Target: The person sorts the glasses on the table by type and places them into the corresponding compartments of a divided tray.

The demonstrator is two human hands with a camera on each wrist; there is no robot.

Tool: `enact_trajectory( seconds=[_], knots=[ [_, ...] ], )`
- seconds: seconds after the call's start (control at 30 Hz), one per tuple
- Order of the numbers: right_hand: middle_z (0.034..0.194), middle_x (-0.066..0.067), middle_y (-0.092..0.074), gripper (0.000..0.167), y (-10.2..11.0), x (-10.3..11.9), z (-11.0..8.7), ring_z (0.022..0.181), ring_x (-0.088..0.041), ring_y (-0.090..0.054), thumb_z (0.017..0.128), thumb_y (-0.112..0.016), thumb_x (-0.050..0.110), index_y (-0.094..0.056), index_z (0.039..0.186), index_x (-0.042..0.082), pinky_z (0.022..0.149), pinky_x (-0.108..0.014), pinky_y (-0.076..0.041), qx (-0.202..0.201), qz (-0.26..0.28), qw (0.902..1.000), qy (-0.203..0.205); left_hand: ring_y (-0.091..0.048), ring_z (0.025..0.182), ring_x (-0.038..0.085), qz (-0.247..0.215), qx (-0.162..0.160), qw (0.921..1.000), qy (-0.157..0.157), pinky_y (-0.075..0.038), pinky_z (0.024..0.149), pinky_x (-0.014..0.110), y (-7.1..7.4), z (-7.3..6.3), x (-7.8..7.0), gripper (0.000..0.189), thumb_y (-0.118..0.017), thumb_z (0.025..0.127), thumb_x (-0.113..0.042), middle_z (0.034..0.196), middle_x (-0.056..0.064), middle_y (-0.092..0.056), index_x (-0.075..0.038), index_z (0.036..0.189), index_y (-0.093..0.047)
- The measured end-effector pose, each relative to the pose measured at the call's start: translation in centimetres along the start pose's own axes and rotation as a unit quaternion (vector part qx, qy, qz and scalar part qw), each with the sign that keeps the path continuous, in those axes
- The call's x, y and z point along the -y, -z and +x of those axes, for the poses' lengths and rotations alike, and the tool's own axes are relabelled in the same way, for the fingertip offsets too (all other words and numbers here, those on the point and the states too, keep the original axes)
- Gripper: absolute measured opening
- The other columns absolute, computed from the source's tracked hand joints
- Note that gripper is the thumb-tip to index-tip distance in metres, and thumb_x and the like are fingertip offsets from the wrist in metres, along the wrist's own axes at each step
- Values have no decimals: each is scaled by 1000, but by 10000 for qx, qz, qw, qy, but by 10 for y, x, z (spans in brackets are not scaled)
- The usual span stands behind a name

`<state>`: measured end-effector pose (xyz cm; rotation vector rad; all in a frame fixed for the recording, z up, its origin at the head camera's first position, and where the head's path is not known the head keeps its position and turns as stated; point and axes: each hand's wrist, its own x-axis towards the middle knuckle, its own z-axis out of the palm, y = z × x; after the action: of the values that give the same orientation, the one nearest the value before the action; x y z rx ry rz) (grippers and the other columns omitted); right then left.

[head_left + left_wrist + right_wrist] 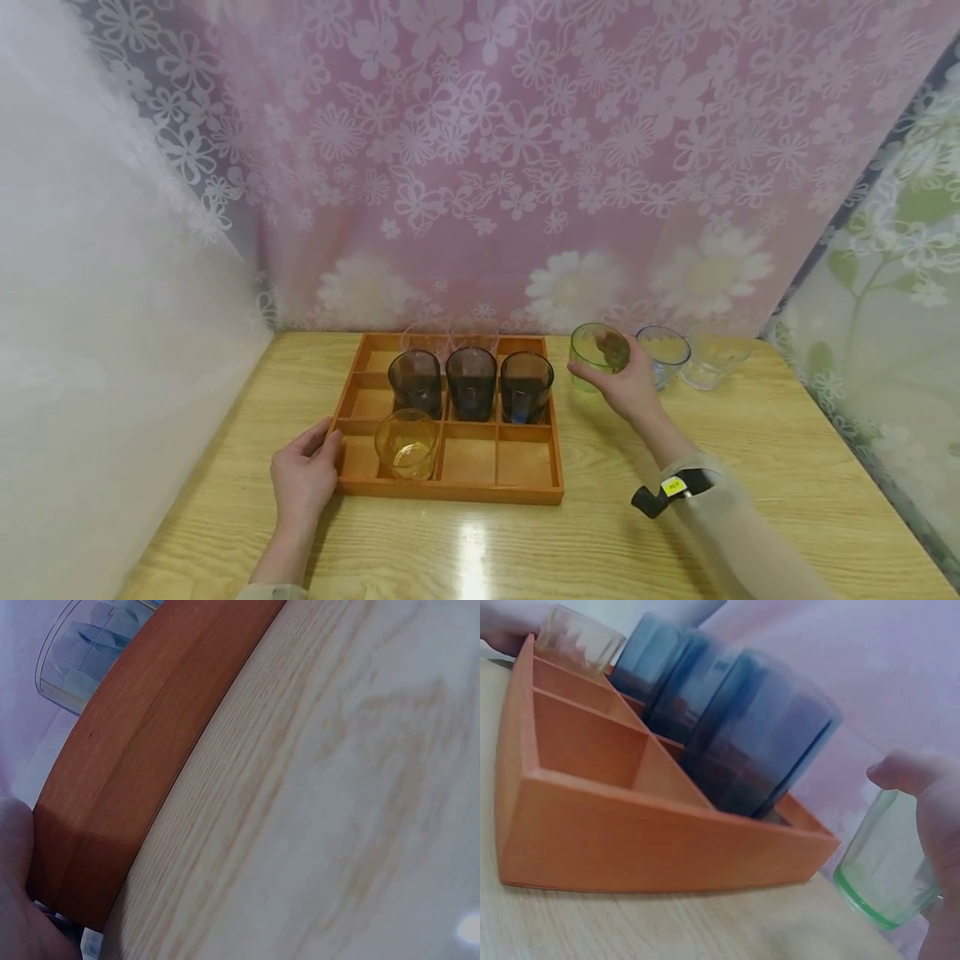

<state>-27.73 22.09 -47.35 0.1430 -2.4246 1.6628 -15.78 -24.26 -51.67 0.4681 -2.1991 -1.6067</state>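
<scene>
My right hand (632,381) grips a green-tinted drinking glass (588,357) just right of the tray. In the right wrist view that glass (885,859) tilts, its green base lowest. At the left, my left hand (303,477) holds the front left side of a compartmented wooden tray (480,493), thumb over the wall. A yellow glass (407,446) sits in the tray's front row. Behind it stand three dark glasses, a left one (415,383), a middle one (471,385) and a right one (527,389). Faint clear glasses (474,337) show at the back.
Right of my right hand, a blue-rimmed glass (663,354) and a clear glass (705,371) stand on the wooden table (750,475). A flowered pink curtain (487,167) hangs behind the table's far edge, with pale curtains at both sides.
</scene>
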Motion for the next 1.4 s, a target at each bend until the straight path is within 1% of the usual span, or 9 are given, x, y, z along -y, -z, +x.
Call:
enact_trajectory(
  seconds=[0.1, 0.27, 0.33, 0.53, 0.73, 0.93, 1.13, 1.3, 1.4],
  knots=[
    [148, -18, -55, 82, 8, 12, -7, 139, -39, -49, 87, -91, 32, -48, 151, 3, 116, -54, -41, 86, -10, 10000, 47, -67, 118, 34, -25, 19, 10000, 4, -50, 77, 6, 0, -1, 0, 32, -72, 103, -11, 127, 25, -70, 4, 131, -72],
    [146, -13, -58, 79, 17, 30, -18, 137, -32, -53, 86, -92, 31, -51, 149, 5, 114, -53, -44, 161, -102, 9997, 178, -68, 116, 33, 12, -56, 9999, -104, -51, 77, 7, -1, 0, 2, 30, -73, 102, -10, 125, 23, -72, 3, 130, -73],
    [145, -12, -59, 77, 20, 36, -22, 135, -29, -54, 87, -92, 29, -53, 148, 5, 113, -48, -46, 199, -136, 9994, 239, -68, 115, 32, 25, -87, 9999, -141, -51, 78, 7, -1, 0, 2, 30, -73, 102, -9, 124, 23, -72, 3, 129, -74],
    [145, -12, -58, 75, 29, 53, -34, 131, -19, -55, 89, -90, 26, -52, 150, 7, 109, -25, -47, 335, -41, 9989, 320, -68, 116, 33, 20, -79, 9999, -88, -51, 78, 6, -2, -1, 0, 31, -72, 102, -9, 124, 24, -72, 3, 130, -73],
    [142, -13, -60, 71, 36, 66, -42, 126, -16, -56, 89, -90, 22, -54, 148, 6, 102, -16, -47, 384, 18, 9982, 461, -68, 116, 33, -15, -52, 9999, -138, -51, 77, 7, -3, -1, -1, 31, -73, 102, -9, 123, 25, -72, 3, 130, -73],
    [142, -9, -59, 68, 35, 75, -47, 128, -17, -56, 88, -90, 19, -56, 146, 8, 105, -20, -48, 609, 209, 9964, 551, -68, 115, 32, 70, -94, 9998, -134, -51, 77, 6, 0, 0, 1, 31, -73, 102, -11, 123, 24, -72, 3, 130, -74],
    [143, -15, -58, 68, 33, 82, -55, 133, -29, -55, 87, -90, 13, -55, 145, 4, 109, -30, -49, 742, 409, 9940, 698, -68, 114, 31, 39, -90, 9997, -219, -52, 78, 7, 1, 2, 2, 30, -73, 102, -10, 121, 23, -73, 3, 129, -74],
    [141, -11, -59, 65, 30, 86, -61, 132, -22, -56, 87, -90, 9, -57, 143, 4, 110, -28, -48, 886, 667, 9911, 733, -68, 115, 32, 20, -58, 9997, -238, -51, 78, 6, 1, 1, 1, 31, -72, 102, -10, 122, 24, -73, 4, 129, -73],
    [141, -13, -60, 67, 27, 87, -65, 133, -28, -56, 86, -90, 6, -56, 143, 1, 111, -31, -48, 939, 770, 9895, 783, -68, 115, 31, 24, -54, 9997, -233, -51, 78, 7, 0, 1, 2, 30, -72, 102, -10, 122, 23, -73, 4, 129, -73]
  ],
)
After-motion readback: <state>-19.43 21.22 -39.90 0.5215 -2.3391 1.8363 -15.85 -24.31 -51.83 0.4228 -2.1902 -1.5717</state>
